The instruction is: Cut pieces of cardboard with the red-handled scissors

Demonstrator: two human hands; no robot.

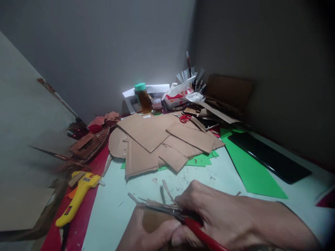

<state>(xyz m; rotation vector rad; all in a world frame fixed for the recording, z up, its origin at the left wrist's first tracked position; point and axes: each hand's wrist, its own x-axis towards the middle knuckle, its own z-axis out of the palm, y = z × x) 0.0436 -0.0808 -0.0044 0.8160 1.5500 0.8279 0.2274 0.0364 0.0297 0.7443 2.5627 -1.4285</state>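
While my left hand [146, 232] pinches the card [154, 220] below the cardboard pile [157, 139], my right hand [209, 212], closed on scissors [183, 218], cuts; I judge steadiness comes next.

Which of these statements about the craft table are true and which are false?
1. The right hand holds a red-handled tool against a small cardboard piece. True.
2. The glue gun is blue. False: it is yellow.
3. The scissors near the back have red handles. True.
4. The jar at the back has a red lid. False: its lid is green.
5. The left hand rests on the glue gun. False: it is at the small cardboard piece, well apart from the glue gun.
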